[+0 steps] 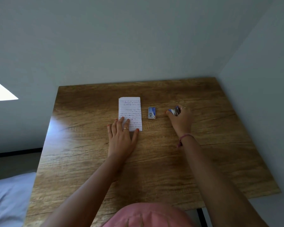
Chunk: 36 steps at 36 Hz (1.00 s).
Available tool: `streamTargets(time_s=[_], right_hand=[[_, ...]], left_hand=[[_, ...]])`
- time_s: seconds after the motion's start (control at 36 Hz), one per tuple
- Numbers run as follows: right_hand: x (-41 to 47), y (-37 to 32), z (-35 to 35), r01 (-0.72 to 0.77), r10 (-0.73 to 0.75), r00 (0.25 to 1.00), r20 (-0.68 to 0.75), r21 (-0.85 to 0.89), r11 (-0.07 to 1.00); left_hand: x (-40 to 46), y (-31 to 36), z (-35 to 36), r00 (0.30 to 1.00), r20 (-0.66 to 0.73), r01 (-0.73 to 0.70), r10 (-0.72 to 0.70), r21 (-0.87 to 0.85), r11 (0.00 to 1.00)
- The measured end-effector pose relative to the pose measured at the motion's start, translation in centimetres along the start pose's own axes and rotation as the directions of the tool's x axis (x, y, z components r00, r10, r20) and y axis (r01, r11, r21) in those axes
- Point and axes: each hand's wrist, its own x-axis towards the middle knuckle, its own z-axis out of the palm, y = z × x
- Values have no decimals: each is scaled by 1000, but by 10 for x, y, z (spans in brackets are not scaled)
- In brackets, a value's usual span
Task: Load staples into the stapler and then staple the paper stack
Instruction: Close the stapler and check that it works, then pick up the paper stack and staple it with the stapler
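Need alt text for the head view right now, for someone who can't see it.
The right hand grips a small blue stapler on a wooden table, while the left hand rests flat on the near end of a lined, handwritten paper stack. A small staple box lies between paper and stapler, touching neither.

On the counter (pixel 154 161) we see our left grip (pixel 121 136) resting on the paper stack's (pixel 129 110) near end. The staple box (pixel 151 113) lies between both grips; our right grip (pixel 180 118) holds the stapler (pixel 175 110), right of the box.
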Motion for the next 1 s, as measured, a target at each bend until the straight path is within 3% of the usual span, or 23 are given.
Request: streamTargets(time_s=[0.47, 0.64, 0.69, 0.83, 1.0], right_hand=[[7, -4, 8, 10, -3, 999, 35, -190, 982], [-26, -21, 0, 266, -283, 952, -116, -139, 954], [-42, -26, 1, 303, -307, 949, -65, -67, 951], [-73, -27, 20, 191, -193, 950, 246, 32, 981], [-80, -36, 36, 94, -120, 944, 308, 98, 991]], left_hand=[[-1, -1, 0, 1000, 5, -3, 3, -5, 1000], [-1, -1, -1, 1000, 4, 4, -4, -32, 999], [-2, 0, -2, 1000, -12, 13, -14, -65, 998], [-3, 4, -5, 996, -45, 70, -78, -166, 984], [-2, 2, -1, 996, -10, 81, -83, -153, 985]])
